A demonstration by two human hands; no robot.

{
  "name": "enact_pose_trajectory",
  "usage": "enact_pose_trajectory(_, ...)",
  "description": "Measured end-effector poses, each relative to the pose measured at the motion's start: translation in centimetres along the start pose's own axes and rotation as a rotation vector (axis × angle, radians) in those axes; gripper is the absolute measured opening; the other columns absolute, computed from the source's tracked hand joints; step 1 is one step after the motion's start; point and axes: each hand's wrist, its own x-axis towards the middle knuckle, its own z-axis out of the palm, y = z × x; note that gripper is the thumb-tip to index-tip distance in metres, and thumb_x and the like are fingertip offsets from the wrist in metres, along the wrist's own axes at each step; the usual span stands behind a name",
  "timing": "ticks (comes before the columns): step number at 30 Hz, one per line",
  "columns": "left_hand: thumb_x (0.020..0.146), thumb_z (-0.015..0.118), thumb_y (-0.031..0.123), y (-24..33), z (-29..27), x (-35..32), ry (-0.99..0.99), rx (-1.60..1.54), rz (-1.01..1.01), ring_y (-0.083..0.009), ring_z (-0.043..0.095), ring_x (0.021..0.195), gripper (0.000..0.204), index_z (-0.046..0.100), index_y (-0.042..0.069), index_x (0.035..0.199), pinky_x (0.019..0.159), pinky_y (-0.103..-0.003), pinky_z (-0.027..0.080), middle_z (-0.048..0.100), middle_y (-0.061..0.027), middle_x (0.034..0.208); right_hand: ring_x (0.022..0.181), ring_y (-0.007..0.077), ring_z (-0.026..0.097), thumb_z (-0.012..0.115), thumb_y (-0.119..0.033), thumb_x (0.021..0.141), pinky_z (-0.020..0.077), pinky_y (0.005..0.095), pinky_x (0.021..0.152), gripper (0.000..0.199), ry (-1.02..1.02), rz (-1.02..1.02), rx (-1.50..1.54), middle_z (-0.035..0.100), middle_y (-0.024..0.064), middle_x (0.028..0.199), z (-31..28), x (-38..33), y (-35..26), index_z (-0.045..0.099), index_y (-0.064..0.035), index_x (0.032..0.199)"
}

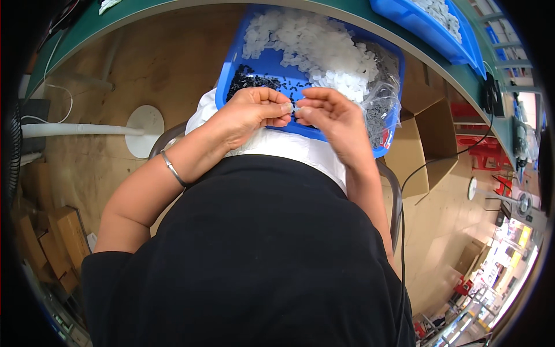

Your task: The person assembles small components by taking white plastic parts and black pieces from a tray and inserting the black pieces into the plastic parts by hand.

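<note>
Both hands meet over the near edge of a blue tray [270, 63] at my lap. My left hand [257, 110] is closed in a pinch, thumb against forefinger. Facing it, my right hand [332, 115] pinches too, its fingertips almost touching the left ones. Something tiny and pale seems to sit between the fingertips, too small to name. Inside the tray, small translucent white plastic pieces [312, 40] are heaped at the back and right. Small black parts [248, 81] lie at the left, just beyond my left hand. A clear plastic bag of small grey parts [381, 110] rests along the right side.
A green table edge [347, 13] curves beyond the tray. Another blue tray [428, 26] of pale pieces stands on it at the right. An open cardboard box [425, 144] is right of my lap. A black cable [403, 231] hangs nearby; a white stand base [144, 132] is at left.
</note>
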Motion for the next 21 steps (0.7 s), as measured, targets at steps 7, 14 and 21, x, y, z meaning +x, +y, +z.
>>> enact_pose_trajectory(7, 0.089, 0.065, 0.009, 0.4, 1.2, -0.5, 0.000, 0.104, 0.044, -0.0146, 0.064, 0.082, 0.020, 0.059, -0.001, 0.105, 0.079, -0.027, 0.052, 0.065, -0.0091, 0.092, 0.075, 0.0214, 0.066, 0.065, -0.008, 0.084, 0.0514, 0.0299, 0.068, 0.013, 0.521, -0.068, -0.826, 0.069, 0.0109, 0.081, -8.7, -1.4, -0.7, 0.067, -0.0013, 0.095)
enact_pose_trajectory(14, 0.091, 0.061, 0.008, 0.6, 1.4, -1.3, 0.050, 0.195, 0.148, -0.0132, 0.063, 0.077, 0.018, 0.059, -0.002, 0.106, 0.071, -0.024, 0.052, 0.066, -0.0101, 0.091, 0.081, 0.0317, 0.064, 0.068, -0.007, 0.079, 0.0501, 0.0382, 0.075, 0.016, 0.516, -0.071, -1.265, 0.068, 0.0148, 0.087, -10.3, -0.7, 2.7, 0.067, -0.0028, 0.094)
enact_pose_trajectory(21, 0.093, 0.060, 0.010, 0.6, 1.8, -1.0, 0.037, 0.129, -0.026, -0.0178, 0.067, 0.087, 0.023, 0.059, -0.004, 0.111, 0.080, -0.027, 0.055, 0.066, -0.0131, 0.100, 0.085, 0.0342, 0.062, 0.061, -0.009, 0.085, 0.0483, 0.0413, 0.077, 0.008, 0.505, -0.025, -1.308, 0.063, 0.0125, 0.095, -10.5, -0.4, 3.3, 0.064, -0.0028, 0.089)
